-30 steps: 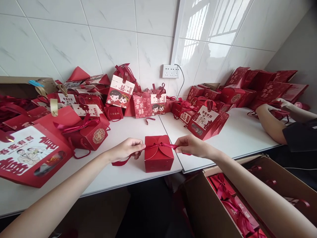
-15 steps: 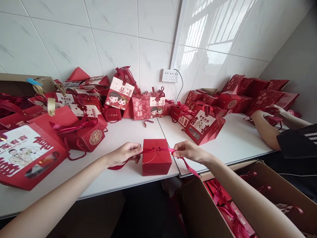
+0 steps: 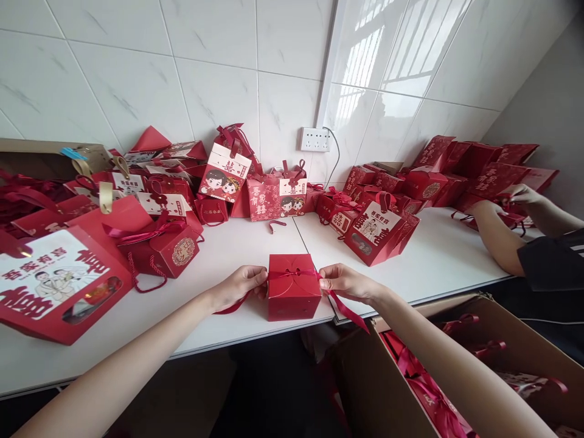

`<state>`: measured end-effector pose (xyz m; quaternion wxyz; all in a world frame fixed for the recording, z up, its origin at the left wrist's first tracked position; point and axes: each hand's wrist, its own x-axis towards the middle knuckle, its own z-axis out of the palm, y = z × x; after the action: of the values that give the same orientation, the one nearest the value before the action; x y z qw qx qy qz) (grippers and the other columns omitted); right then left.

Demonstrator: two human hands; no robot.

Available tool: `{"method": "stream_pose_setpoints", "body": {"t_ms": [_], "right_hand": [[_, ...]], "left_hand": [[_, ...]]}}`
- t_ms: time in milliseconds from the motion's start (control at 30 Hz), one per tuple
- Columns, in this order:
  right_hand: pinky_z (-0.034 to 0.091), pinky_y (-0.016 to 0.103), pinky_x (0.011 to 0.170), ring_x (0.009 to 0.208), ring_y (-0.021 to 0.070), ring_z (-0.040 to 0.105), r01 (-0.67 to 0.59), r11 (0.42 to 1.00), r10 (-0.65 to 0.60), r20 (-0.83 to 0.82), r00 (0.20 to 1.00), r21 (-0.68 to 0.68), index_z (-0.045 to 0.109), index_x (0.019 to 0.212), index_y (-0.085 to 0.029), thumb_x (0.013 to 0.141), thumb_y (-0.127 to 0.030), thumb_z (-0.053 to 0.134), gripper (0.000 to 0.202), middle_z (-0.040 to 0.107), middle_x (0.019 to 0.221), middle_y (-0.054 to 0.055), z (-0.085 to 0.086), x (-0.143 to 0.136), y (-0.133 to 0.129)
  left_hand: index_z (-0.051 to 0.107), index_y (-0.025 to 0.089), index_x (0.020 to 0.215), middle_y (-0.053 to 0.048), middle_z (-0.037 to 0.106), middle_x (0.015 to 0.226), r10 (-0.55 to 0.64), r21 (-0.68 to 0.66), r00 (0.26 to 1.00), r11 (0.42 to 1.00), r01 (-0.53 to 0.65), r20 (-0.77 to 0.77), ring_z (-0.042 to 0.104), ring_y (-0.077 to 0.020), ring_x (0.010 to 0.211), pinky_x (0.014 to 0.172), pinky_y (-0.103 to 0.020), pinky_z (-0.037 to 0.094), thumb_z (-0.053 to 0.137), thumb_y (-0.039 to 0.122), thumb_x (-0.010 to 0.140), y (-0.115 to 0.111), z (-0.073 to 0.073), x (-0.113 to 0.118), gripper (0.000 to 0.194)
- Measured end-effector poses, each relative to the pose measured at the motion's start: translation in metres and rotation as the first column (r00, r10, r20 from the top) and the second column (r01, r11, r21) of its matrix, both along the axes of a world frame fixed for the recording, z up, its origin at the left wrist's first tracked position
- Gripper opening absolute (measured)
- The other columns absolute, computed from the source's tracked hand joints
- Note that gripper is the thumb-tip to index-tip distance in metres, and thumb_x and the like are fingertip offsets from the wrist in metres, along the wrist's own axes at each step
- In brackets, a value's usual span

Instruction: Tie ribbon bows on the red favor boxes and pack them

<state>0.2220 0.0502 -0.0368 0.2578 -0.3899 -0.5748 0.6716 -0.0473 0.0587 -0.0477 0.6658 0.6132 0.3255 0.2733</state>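
Note:
A small red box (image 3: 294, 299) sits at the front edge of the white table, its top flaps folded together. Across its top runs a dark pink ribbon (image 3: 347, 310), crossed at the middle. At the box's left side, my left hand (image 3: 244, 286) pinches one ribbon end, whose tail hangs below the fingers. My right hand (image 3: 344, 283) holds the other end at the right side between thumb and fingers, and that tail trails down to the right over the table edge. Both hands are close against the box.
Red gift boxes and bags (image 3: 168, 249) crowd the left and back of the white table (image 3: 438, 255). An open carton (image 3: 365, 377) holding ribboned boxes stands below right. Another person's hands (image 3: 493, 210) handle red bags at the far right. A socket strip (image 3: 314, 139) is on the wall.
My right hand and left hand have come slightly closer to the box's sides, and the ribbon lies across the top. The whole view has shifted a little.

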Motion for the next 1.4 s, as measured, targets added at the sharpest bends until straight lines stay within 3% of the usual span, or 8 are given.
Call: {"method": "stream_pose_setpoints", "body": {"t_ms": [467,800,1033,1133,1267,1400], "right_hand": [[0.017,0.026,0.055,0.051,0.0053,0.027,-0.010,1.000,0.010,-0.018,1.000,0.006,0.050,0.055,-0.014,0.059,-0.047,0.077,0.043,0.037,0.051,-0.008,-0.002,-0.001,0.000],[0.031,0.026,0.064,0.059,0.0087,0.041,-0.037,0.999,0.036,-0.020,0.999,-0.016,0.056,0.062,-0.014,0.059,-0.047,0.077,0.039,0.046,0.059,-0.004,-0.002,0.000,0.001],[0.031,0.026,0.062,0.058,0.0089,0.040,-0.022,1.000,0.022,0.003,1.000,0.014,0.055,0.060,-0.014,0.058,-0.048,0.077,0.041,0.047,0.057,-0.004,-0.001,0.000,0.000],[0.028,0.025,0.059,0.057,0.0081,0.038,-0.005,0.997,0.001,0.051,0.999,0.073,0.057,0.064,-0.014,0.060,-0.047,0.076,0.038,0.047,0.058,-0.004,0.005,0.003,-0.001],[0.023,0.025,0.054,0.054,0.0072,0.032,-0.028,0.985,0.006,0.128,0.992,0.171,0.058,0.066,-0.014,0.065,-0.047,0.073,0.036,0.043,0.057,-0.005,0.023,0.008,-0.005],[0.030,0.026,0.059,0.060,0.0097,0.040,-0.009,0.951,-0.027,0.110,0.994,0.309,0.060,0.066,-0.015,0.074,-0.050,0.064,0.037,0.048,0.062,-0.002,0.045,0.003,-0.009]], "left_hand": [[0.055,0.013,0.071,0.000,0.056,0.067,0.014,-0.027,1.000,1.000,-0.013,0.021,0.046,-0.0092,0.058,0.055,-0.022,0.033,0.060,0.056,0.074,0.000,-0.001,0.000,0.043],[0.055,0.014,0.071,-0.001,0.057,0.068,0.014,-0.033,1.000,0.999,-0.015,-0.009,0.047,-0.0099,0.059,0.056,-0.023,0.035,0.059,0.056,0.075,0.000,0.000,-0.001,0.042],[0.055,0.014,0.069,-0.001,0.057,0.068,0.026,-0.022,0.999,0.999,-0.027,-0.033,0.048,-0.0105,0.060,0.059,-0.024,0.037,0.060,0.057,0.073,-0.001,0.004,0.000,0.043],[0.051,0.014,0.065,0.000,0.054,0.066,0.018,0.014,0.996,1.000,-0.016,-0.090,0.049,-0.0109,0.060,0.061,-0.025,0.039,0.059,0.053,0.075,-0.001,0.015,-0.005,0.041],[0.046,0.016,0.063,0.002,0.049,0.057,0.029,0.049,0.962,0.999,-0.016,-0.270,0.046,-0.0101,0.054,0.053,-0.024,0.037,0.058,0.051,0.077,-0.003,0.047,-0.011,0.040],[0.049,0.016,0.066,0.002,0.049,0.058,0.016,0.101,0.915,0.994,0.027,-0.403,0.041,-0.0082,0.049,0.045,-0.021,0.030,0.056,0.052,0.077,-0.003,0.076,-0.010,0.039]]}}
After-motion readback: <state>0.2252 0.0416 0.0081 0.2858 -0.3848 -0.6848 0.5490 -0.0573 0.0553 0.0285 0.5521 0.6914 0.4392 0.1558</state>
